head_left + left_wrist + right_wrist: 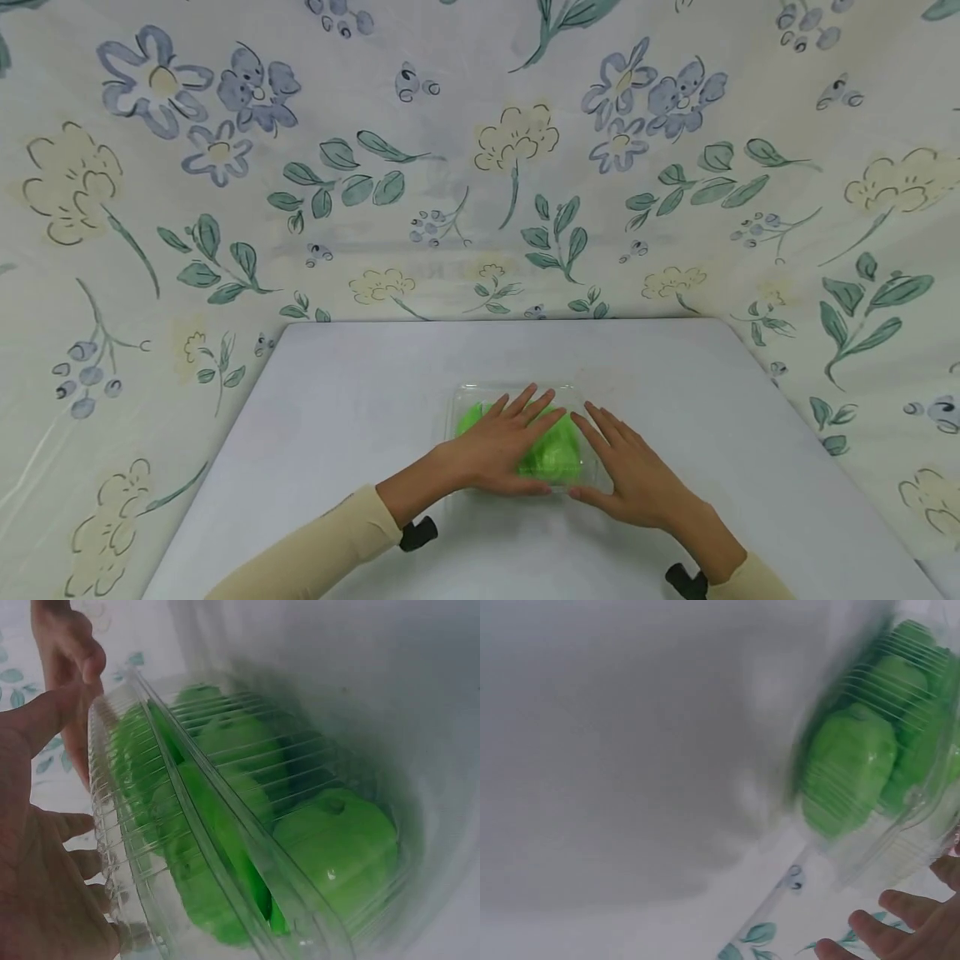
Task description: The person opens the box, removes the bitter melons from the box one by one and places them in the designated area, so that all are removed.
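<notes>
A clear plastic clamshell box (588,472) with ridged walls and its lid down stands on the white table. Inside it lie several bright green, rounded, lumpy pieces (337,851), like fruit or vegetables; their kind is unclear. My left hand (498,450) lies across the top of the box, its fingers straight and spread. Just off the box's right side, my right hand (641,483) is held with fingers extended, thumb toward the near edge. In the right wrist view, the fingertips (870,930) appear close to the lid without curling around it.
The white table (360,375) extends on all sides of the box. A floral sheet (450,167) hangs behind the table and along both sides. Each wrist carries a black camera mount (418,533).
</notes>
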Demonstrator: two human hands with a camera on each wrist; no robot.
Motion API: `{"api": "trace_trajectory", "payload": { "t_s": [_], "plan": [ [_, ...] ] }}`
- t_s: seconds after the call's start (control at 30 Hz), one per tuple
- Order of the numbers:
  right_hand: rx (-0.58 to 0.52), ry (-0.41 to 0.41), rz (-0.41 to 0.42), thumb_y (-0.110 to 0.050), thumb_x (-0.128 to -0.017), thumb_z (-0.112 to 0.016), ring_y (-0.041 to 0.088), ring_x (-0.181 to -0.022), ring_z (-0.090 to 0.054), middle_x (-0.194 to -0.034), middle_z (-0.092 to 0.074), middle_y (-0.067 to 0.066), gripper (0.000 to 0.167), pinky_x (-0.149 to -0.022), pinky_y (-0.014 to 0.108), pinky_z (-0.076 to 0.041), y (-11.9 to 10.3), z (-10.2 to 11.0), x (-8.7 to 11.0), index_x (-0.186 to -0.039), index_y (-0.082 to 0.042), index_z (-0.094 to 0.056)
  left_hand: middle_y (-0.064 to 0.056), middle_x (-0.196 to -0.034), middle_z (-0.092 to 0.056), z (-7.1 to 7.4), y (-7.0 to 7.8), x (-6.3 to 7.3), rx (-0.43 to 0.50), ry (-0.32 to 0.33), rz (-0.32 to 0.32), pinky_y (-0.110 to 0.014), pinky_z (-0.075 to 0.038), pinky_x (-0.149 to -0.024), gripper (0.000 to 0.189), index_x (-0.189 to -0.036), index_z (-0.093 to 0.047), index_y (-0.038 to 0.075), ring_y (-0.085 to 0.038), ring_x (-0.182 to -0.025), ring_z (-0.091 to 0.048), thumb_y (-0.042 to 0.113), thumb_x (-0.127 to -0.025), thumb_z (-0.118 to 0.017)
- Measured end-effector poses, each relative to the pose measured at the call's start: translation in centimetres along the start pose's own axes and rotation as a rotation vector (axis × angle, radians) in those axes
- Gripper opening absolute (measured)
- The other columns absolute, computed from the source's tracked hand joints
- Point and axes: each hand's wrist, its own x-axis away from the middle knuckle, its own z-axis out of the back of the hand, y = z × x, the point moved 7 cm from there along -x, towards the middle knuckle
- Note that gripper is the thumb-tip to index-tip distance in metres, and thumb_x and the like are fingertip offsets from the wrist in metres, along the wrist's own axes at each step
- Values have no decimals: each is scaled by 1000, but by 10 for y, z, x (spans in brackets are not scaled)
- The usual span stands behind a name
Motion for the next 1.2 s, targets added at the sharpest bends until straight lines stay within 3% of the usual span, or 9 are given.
{"api": "trace_trajectory", "payload": {
  "t_s": [0.23, 0.5, 0.73, 0.93, 1.2],
  "plan": [
    [-66, -21, -81, -55, -85, -70, 39, -141, -30, -158, -26, 17, 100, -105, 59, -33, 10, -14, 15, -158, -9, -18, -8, -164, -5, -5, 4, -15, -16, -18, -1, -56, -18, -114, 101, -159, -15, 17, -27, -148, 5, 67, -85, -61],
    [-82, 7, -94, -60, -87, -65, 36, -140, -33, -158, -27, 16, 103, -105, 56, -35, 14, -21, 23, -157, -4, -15, -9, -164, -11, -18, 14, -31, -82, -46, -4, -55, -19, -114, 100, -159, -17, 19, -28, -149, 0, 71, -84, -57],
    [-91, -6, -117, -63, -90, -59, 38, -138, -36, -155, -31, 20, 98, -104, 57, -37, 20, -32, 30, -154, 2, -22, -8, -163, -12, -24, 20, -35, -162, -64, 4, -58, -18, -113, 100, -159, -16, 19, -30, -149, -3, 71, -85, -57],
    [-80, 23, -93, -55, -92, -61, 38, -136, -39, -154, -33, 21, 92, -103, 55, -38, 22, -34, 31, -153, 3, -24, -8, -164, -12, -28, 21, -36, -220, -50, 12, -58, -19, -113, 100, -160, -11, 21, -29, -149, -5, 73, -85, -53],
    [-62, 7, -97, -38, -96, -64, 40, -134, -41, -151, -35, 25, 83, -102, 54, -39, 20, -36, 30, -153, 6, -22, -11, -161, -21, -26, 26, -39, -284, -12, 0, -62, -28, -107, 95, -159, -19, 26, -35, -145, -21, 75, -85, -50]
  ]
}}
